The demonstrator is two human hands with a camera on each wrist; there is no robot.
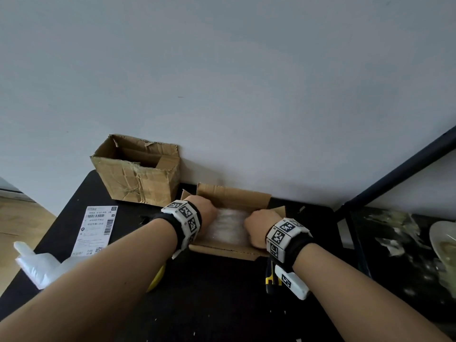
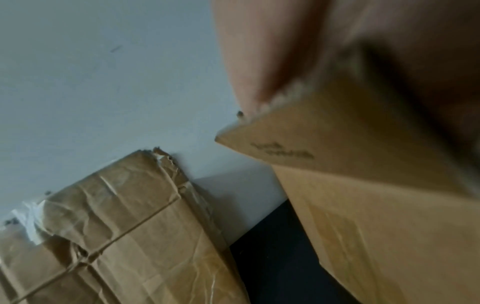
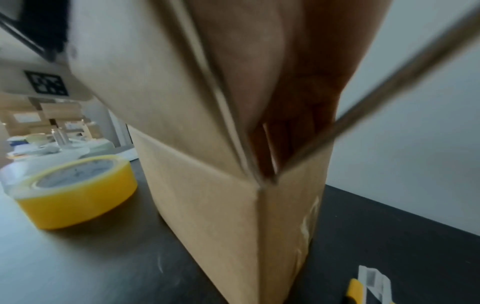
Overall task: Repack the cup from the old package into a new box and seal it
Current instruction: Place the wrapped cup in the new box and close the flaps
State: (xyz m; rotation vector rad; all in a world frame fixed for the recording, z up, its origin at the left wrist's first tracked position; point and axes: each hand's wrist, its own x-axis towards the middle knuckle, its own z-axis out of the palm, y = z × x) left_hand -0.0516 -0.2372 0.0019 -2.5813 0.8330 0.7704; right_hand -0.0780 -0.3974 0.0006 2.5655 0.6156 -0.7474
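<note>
A new cardboard box (image 1: 232, 253) stands open on the black table (image 1: 209, 304) near the wall. Inside it lies a white bubble-wrapped bundle (image 1: 229, 225), the cup hidden in the wrap. My left hand (image 1: 204, 211) reaches over the left flap and grips the bundle's left end. My right hand (image 1: 256, 225) is curled on its right end. Fingertips of both are hidden in the box. In the left wrist view a finger (image 2: 259, 61) passes behind the flap (image 2: 337, 144). The right wrist view shows the palm (image 3: 259, 72) behind the box corner (image 3: 221, 226). The crumpled old box (image 1: 138, 178) stands open at the back left.
A yellow tape roll (image 3: 72, 191) lies left of the new box, under my left forearm. A yellow-black knife (image 1: 271, 280) sits under my right wrist. A shipping label (image 1: 97, 228) and white plastic bag (image 1: 39, 265) lie left. A dark slanted bar (image 1: 394, 174) and a plate (image 1: 444, 245) are right.
</note>
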